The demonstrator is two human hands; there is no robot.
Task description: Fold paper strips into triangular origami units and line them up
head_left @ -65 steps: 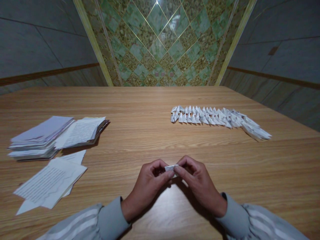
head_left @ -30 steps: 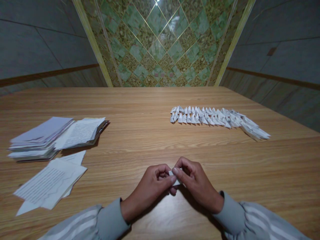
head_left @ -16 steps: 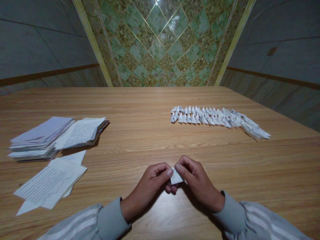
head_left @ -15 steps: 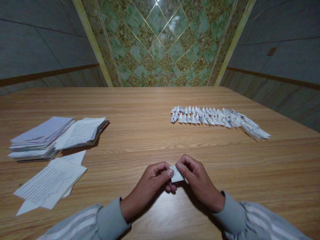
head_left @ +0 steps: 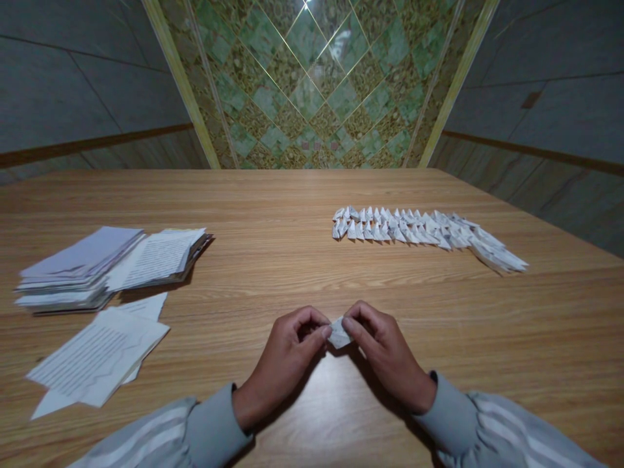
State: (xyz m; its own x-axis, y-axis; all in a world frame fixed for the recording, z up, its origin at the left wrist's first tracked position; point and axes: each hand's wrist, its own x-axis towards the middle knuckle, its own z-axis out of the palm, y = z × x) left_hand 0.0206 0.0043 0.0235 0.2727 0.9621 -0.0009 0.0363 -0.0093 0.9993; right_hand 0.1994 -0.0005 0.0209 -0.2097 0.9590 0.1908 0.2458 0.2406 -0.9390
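A small folded piece of white paper (head_left: 338, 334) is pinched between the fingertips of both hands, just above the wooden table (head_left: 302, 260) near its front edge. My left hand (head_left: 283, 361) grips its left side with thumb and forefinger. Its right side is held by my right hand (head_left: 385, 354). Most of the piece is hidden by my fingers. A long row of several finished folded paper pieces (head_left: 424, 231) lies on the table at the far right.
A stack of printed paper sheets (head_left: 107, 263) sits at the left of the table. Loose cut sheets (head_left: 97, 357) lie in front of it. A green patterned tile floor and grey walls lie beyond the table's far edge.
The paper piece went from a flat strip to a smaller pointed shape as my fingers folded it. Both hands dipped toward me, then moved slightly forward again. Nothing else moved.
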